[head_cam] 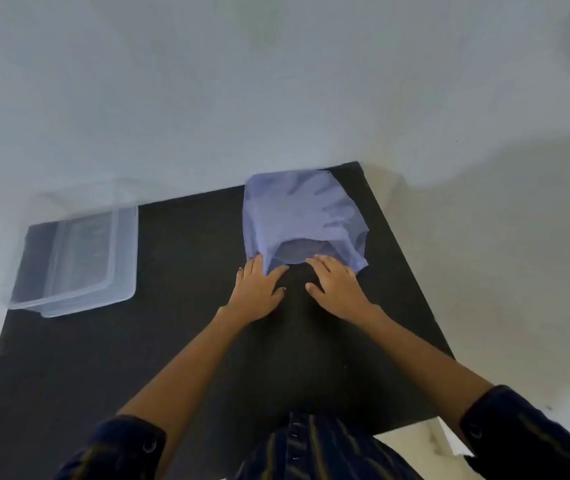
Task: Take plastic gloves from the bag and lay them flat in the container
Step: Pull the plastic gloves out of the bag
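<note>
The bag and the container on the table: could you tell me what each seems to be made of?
The bag looks like thin, bluish, translucent plastic film: it creases softly. The container looks like clear rigid plastic, since the dark table shows through its walls.

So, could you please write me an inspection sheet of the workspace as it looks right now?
Surface: black table, against a pale wall.
Job's things: pale blue plastic bag lies at the far right of the table, mouth toward the person; clear plastic container sits at the far left edge, looks empty. No gloves seen out of the bag.
Clutter: nothing seen.
Grippers: left hand and right hand lie open at the bag's mouth, fingers touching its near edge; nothing held.
Cables: nothing seen.
Surroundings: pale floor right of the table; dark striped sleeves at the bottom.
</note>
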